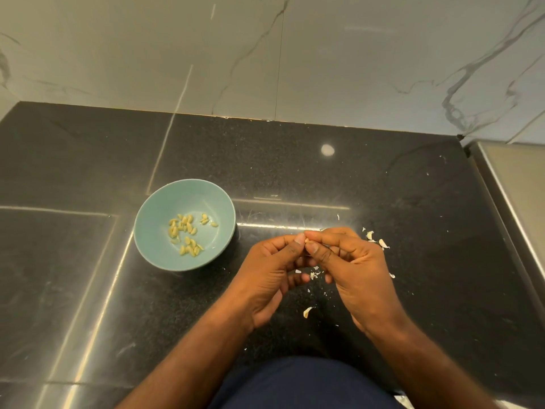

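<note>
Teal bowl [182,196] 1 | peeled seeds [184,228] 20+ | left hand [274,276], right hand [354,270]: fingers pinch 1 seed [306,240]

One wide-angle view, head-worn, looks forward and steeply down onto the black countertop [383,187], facing the marble wall [324,54]. The left hand [271,276] and right hand [351,270] lie close, lower centre of frame.

A teal bowl [153,231] holding pale peeled seeds [183,224] sits on the black speckled tabletop [295,160]. White husk scraps [382,243] lie scattered well right of it. A grey-veined marble wall [324,54] stands behind.
</note>
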`<state>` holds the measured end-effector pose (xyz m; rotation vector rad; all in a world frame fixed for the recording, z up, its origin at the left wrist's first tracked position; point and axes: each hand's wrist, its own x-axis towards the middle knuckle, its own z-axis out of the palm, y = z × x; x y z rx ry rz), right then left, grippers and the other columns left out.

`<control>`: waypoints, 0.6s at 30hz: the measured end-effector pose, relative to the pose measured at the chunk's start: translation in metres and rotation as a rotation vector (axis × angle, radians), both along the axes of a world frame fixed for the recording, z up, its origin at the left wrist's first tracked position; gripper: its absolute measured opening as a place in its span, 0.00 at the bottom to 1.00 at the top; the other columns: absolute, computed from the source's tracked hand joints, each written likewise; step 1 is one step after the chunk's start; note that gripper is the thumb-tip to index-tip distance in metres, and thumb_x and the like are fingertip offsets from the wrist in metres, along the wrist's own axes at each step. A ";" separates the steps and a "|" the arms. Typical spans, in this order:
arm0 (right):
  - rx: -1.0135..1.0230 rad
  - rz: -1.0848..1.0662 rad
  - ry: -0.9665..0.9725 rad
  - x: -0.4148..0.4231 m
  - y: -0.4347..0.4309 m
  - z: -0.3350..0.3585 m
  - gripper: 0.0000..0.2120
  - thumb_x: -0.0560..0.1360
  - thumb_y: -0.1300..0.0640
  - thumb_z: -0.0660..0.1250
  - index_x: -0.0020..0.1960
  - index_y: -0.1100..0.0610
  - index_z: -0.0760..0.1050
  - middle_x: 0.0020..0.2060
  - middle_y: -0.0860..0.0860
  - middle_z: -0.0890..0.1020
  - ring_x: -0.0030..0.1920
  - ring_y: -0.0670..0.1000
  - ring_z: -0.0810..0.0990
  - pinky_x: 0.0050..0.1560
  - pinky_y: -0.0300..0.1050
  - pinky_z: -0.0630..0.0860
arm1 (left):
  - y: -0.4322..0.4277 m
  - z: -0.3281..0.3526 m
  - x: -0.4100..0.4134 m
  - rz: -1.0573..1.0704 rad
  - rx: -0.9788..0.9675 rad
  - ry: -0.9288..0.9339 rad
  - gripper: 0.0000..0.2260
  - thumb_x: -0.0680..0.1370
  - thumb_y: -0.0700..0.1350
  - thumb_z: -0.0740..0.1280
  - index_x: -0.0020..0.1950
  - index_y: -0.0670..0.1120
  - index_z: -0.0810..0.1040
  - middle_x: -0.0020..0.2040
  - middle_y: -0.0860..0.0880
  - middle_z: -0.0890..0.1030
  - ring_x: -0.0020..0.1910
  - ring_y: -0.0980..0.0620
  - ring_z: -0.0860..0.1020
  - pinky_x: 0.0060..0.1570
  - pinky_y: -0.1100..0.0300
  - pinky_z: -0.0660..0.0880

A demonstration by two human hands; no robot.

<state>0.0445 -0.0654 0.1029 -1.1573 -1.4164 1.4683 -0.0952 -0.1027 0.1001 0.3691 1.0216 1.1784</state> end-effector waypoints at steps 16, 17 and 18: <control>0.446 0.041 -0.362 0.008 -0.003 0.004 0.07 0.75 0.63 0.72 0.49 0.52 0.82 0.42 0.42 0.81 0.38 0.44 0.80 0.38 0.31 0.74 | -0.002 -0.003 0.002 0.059 0.011 0.125 0.14 0.72 0.47 0.71 0.50 0.38 0.82 0.44 0.43 0.83 0.41 0.53 0.81 0.35 0.64 0.76; 0.453 0.041 -0.376 0.009 -0.003 0.003 0.05 0.76 0.62 0.72 0.49 0.52 0.82 0.42 0.41 0.81 0.38 0.44 0.80 0.37 0.31 0.73 | -0.002 -0.003 0.002 0.055 0.018 0.137 0.15 0.72 0.47 0.70 0.52 0.36 0.81 0.44 0.43 0.83 0.41 0.53 0.81 0.35 0.64 0.76; 0.461 0.038 -0.387 0.009 -0.002 0.002 0.04 0.76 0.61 0.72 0.48 0.53 0.82 0.42 0.41 0.81 0.38 0.45 0.80 0.36 0.32 0.74 | -0.003 -0.003 0.003 0.050 0.023 0.148 0.16 0.73 0.47 0.70 0.53 0.35 0.81 0.44 0.43 0.83 0.41 0.53 0.80 0.36 0.64 0.76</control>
